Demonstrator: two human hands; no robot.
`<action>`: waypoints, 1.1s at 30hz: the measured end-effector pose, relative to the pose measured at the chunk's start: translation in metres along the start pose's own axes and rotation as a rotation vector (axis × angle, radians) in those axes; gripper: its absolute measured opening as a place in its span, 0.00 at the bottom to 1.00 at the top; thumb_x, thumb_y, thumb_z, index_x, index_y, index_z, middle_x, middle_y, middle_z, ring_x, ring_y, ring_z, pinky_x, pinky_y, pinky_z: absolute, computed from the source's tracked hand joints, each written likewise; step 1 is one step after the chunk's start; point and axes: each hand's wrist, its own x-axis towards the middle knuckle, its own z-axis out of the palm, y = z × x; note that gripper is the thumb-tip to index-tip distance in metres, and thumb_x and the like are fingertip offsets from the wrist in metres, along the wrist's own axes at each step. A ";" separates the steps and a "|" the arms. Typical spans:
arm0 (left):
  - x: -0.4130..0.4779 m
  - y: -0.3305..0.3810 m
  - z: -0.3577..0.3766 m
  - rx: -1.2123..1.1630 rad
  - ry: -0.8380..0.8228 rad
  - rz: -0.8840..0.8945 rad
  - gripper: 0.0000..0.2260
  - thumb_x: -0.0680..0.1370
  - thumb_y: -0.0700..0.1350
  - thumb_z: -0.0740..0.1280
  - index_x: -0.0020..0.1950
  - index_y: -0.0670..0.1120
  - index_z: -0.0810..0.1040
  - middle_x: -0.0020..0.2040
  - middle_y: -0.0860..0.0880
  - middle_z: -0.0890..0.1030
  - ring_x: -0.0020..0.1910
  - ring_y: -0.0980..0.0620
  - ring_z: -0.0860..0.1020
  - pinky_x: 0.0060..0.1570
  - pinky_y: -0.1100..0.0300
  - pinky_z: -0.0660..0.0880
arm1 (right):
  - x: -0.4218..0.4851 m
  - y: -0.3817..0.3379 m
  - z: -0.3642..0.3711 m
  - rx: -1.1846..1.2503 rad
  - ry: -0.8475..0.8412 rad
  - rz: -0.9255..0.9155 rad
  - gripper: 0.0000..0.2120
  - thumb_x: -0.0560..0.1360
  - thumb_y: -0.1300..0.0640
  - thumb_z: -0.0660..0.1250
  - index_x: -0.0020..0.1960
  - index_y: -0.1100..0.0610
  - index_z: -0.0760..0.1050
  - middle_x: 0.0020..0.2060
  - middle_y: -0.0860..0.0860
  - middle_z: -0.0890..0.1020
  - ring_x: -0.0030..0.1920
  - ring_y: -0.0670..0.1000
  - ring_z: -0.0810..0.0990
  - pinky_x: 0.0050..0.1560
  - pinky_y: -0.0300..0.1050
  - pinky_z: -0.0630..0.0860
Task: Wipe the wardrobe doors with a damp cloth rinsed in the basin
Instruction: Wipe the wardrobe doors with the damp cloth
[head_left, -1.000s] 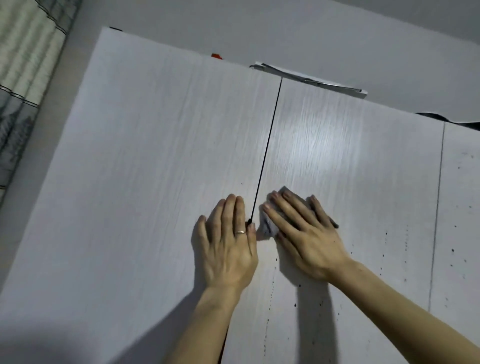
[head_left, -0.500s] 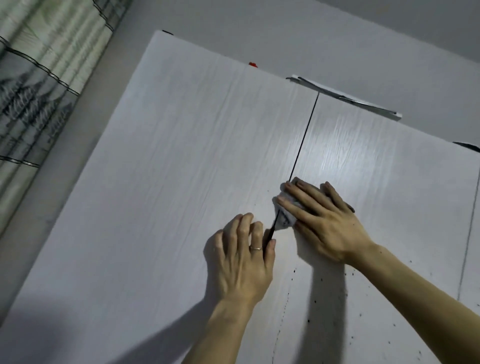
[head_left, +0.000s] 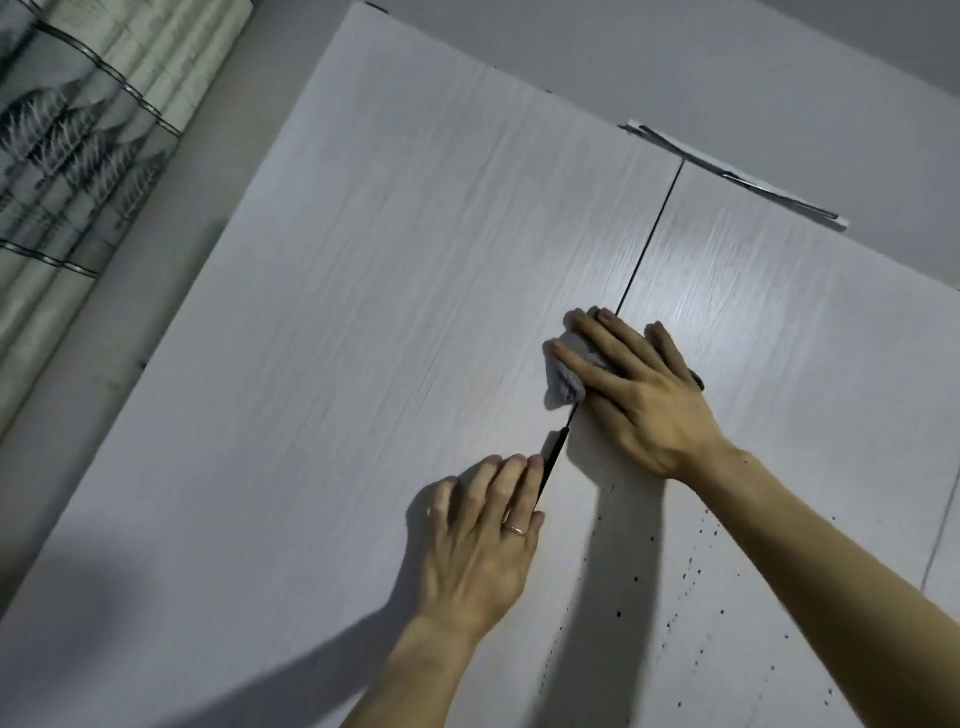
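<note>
The right hand (head_left: 644, 400) has its fingers (head_left: 587, 370) straight and spread, pressing a grey cloth (head_left: 563, 384) flat against the wardrobe doors (head_left: 779, 338), right over the dark gap (head_left: 647, 244) between them. Below those fingers, the left hand (head_left: 478, 551) rests on the left door (head_left: 337, 364), fingers relaxed and holding nothing, tips just beside the gap. One finger wears a ring (head_left: 515, 529).

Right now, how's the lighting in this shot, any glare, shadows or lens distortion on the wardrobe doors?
Head view: glare sits on the right door above the right hand; both it and the left hand throw dark shadows downward; the wide lens makes the door edges splay; the cloth looks slightly soft.
</note>
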 end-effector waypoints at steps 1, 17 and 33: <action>0.001 0.001 -0.001 0.016 -0.032 0.034 0.25 0.80 0.47 0.56 0.78 0.46 0.62 0.74 0.48 0.66 0.73 0.48 0.65 0.66 0.44 0.62 | 0.005 -0.010 0.001 0.025 0.021 0.062 0.25 0.81 0.48 0.50 0.79 0.41 0.59 0.80 0.45 0.55 0.80 0.48 0.50 0.75 0.64 0.54; 0.002 0.002 -0.012 0.018 -0.190 0.214 0.33 0.74 0.36 0.50 0.81 0.41 0.54 0.82 0.45 0.54 0.79 0.48 0.55 0.77 0.47 0.48 | -0.120 -0.047 0.032 -0.004 0.010 0.474 0.27 0.83 0.44 0.48 0.81 0.45 0.51 0.81 0.50 0.50 0.81 0.53 0.47 0.76 0.67 0.49; 0.106 0.009 -0.018 0.047 -0.224 0.138 0.26 0.84 0.48 0.42 0.82 0.44 0.45 0.82 0.48 0.47 0.81 0.50 0.48 0.77 0.44 0.44 | -0.129 -0.062 0.047 -0.016 0.081 0.430 0.30 0.81 0.46 0.57 0.81 0.45 0.53 0.81 0.51 0.53 0.81 0.55 0.49 0.73 0.70 0.56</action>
